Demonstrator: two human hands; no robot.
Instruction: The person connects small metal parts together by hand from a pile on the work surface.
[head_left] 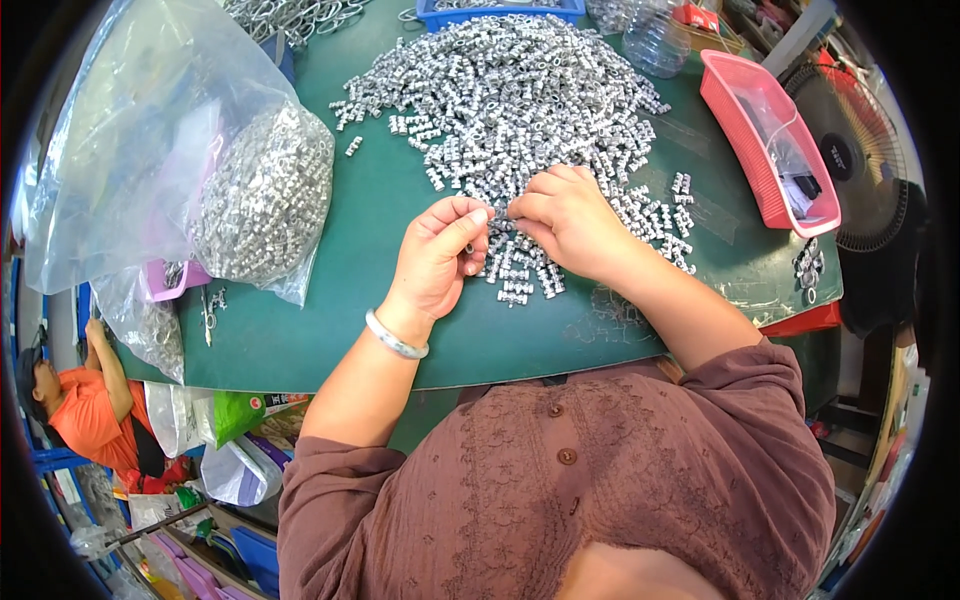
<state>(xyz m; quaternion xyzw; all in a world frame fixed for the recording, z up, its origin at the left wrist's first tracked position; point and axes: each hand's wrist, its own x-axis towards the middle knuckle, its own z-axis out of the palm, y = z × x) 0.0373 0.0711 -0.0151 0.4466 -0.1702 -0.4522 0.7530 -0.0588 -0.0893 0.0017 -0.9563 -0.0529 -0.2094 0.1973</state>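
A wide heap of small silvery metal pieces (510, 90), ribbed and with ring-like ends, spreads over the green table. At the heap's near edge my two hands almost meet. My left hand (438, 255), with a pale bangle (396, 336) on its wrist, is closed, thumb against the curled fingers; a small metal piece (470, 248) shows between them. My right hand (575, 220) is closed too, palm down over the pieces, thumb and finger pinched near the left fingertips. Whatever it pinches is too small and covered to name.
Left on the green table (370, 300) stands a clear plastic bag (265, 190) full of similar pieces. A pink basket (770, 140) and a black fan (850, 150) are at the right. A blue tray (500, 14) lies behind the heap. Far left is a person in orange (90, 415).
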